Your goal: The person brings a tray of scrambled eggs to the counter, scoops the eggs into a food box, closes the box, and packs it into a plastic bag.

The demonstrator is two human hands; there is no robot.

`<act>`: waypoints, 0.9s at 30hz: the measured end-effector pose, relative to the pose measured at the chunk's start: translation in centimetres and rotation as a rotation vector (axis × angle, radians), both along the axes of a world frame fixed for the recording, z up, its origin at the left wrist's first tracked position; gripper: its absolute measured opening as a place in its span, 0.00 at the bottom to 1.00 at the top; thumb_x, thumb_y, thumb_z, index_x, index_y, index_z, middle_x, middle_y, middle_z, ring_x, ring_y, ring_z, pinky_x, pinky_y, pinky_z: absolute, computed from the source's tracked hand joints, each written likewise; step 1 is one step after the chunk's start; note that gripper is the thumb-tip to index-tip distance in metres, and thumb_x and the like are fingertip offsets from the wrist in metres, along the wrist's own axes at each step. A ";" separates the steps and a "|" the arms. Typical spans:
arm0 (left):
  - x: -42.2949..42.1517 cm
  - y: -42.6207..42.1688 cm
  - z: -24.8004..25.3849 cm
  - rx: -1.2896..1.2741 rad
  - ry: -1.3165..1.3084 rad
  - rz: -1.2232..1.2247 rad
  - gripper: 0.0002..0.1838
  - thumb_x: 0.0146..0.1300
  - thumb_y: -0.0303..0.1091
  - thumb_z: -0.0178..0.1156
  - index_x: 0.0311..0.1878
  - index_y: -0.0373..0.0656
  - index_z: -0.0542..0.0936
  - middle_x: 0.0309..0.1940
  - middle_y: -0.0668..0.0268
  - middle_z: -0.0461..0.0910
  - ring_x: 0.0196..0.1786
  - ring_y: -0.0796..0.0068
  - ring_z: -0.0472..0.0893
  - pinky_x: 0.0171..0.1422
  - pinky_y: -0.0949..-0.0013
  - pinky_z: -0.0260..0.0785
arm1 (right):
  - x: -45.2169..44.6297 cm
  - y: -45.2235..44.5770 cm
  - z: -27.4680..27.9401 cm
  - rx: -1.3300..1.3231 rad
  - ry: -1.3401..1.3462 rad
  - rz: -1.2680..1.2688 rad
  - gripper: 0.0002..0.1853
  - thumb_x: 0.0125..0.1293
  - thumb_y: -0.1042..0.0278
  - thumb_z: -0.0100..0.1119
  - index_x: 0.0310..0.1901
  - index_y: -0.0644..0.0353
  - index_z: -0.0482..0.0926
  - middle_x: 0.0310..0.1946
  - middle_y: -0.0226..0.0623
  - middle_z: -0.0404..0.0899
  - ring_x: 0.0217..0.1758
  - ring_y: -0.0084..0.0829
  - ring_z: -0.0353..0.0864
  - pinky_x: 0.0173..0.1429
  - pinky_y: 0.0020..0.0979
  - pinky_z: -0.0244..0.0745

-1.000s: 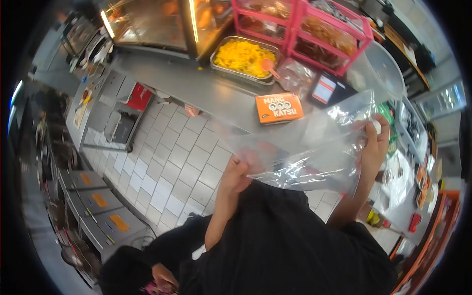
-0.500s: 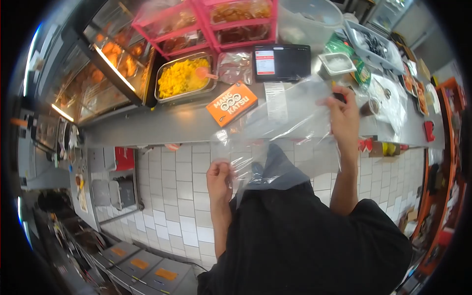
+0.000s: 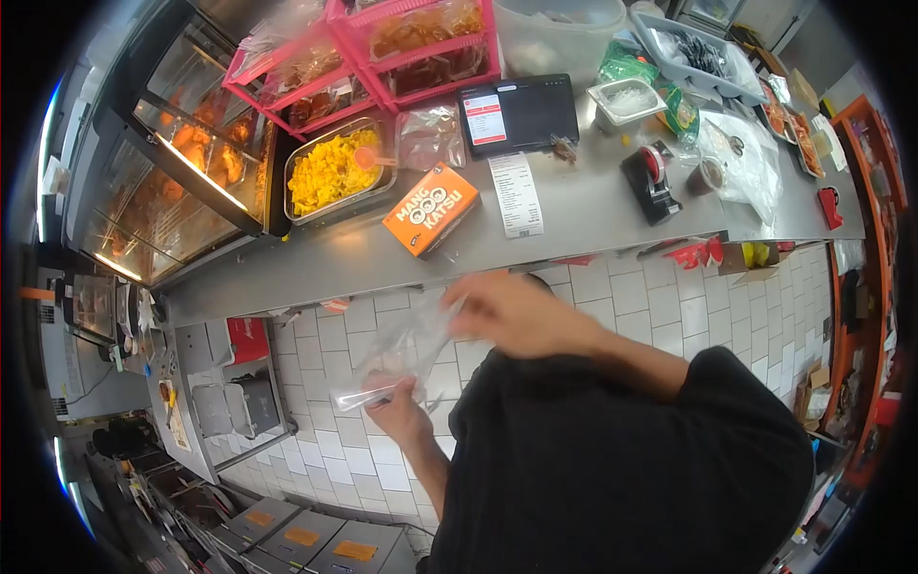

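Note:
A clear plastic bag (image 3: 397, 344) hangs gathered in front of my body, over the floor by the counter's edge. My left hand (image 3: 400, 413) is closed on its lower end. At its upper end is my right hand (image 3: 502, 314), smeared by motion, with the fingertips pinched on the film. On the counter beyond lie an orange box (image 3: 431, 209) printed "MANG KATSU" and a long printed receipt (image 3: 516, 195). A tablet (image 3: 519, 115) showing an order screen stands behind the receipt.
A steel tray of yellow food (image 3: 330, 174) with a pink scoop sits beside the lit glass warmer (image 3: 191, 163). Pink racks (image 3: 378, 86) hold packed food. Rightward are a tape dispenser (image 3: 653, 184), a brown cup (image 3: 706, 176) and a small metal tub (image 3: 626, 101).
My right hand has swung left and down toward my left hand. The bag, stretched wide between both hands before, is now bunched. The view has shifted slightly.

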State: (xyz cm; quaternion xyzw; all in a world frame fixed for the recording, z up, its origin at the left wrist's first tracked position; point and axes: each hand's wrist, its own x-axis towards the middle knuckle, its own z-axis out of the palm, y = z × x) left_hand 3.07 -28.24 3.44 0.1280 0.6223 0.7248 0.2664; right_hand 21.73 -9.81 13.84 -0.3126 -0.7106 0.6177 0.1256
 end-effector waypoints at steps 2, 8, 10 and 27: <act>1.6 1.4 0.6 -0.131 0.251 -0.109 0.16 0.51 0.20 0.66 0.41 0.38 0.72 0.34 0.68 0.74 0.35 0.79 0.73 0.41 0.74 0.69 | -2.3 -2.7 -0.9 -0.023 0.114 0.176 0.21 0.67 0.64 0.59 0.58 0.62 0.69 0.39 0.43 0.83 0.44 0.40 0.83 0.47 0.37 0.76; 4.4 3.3 3.2 -0.225 0.175 -0.195 0.21 0.48 0.31 0.75 0.38 0.36 0.72 0.31 0.68 0.75 0.32 0.79 0.74 0.37 0.75 0.69 | -4.3 -4.1 -3.7 -0.311 0.137 0.108 0.16 0.68 0.71 0.57 0.54 0.63 0.67 0.38 0.43 0.82 0.42 0.34 0.82 0.49 0.33 0.76; 2.9 1.3 0.2 -0.089 0.165 -0.281 0.22 0.47 0.32 0.77 0.39 0.36 0.74 0.31 0.69 0.76 0.32 0.80 0.75 0.36 0.75 0.68 | -4.4 -4.5 -6.1 -0.504 0.285 -0.015 0.12 0.69 0.76 0.53 0.52 0.64 0.66 0.36 0.37 0.79 0.41 0.23 0.78 0.48 0.28 0.75; -2.6 2.0 4.4 -0.353 0.779 -0.048 0.20 0.50 0.11 0.53 0.17 0.44 0.56 0.16 0.76 0.53 0.24 0.86 0.54 0.42 0.69 0.75 | 1.1 -1.3 -1.1 0.008 0.137 0.233 0.20 0.59 0.63 0.65 0.51 0.61 0.75 0.23 0.34 0.74 0.28 0.28 0.71 0.35 0.29 0.66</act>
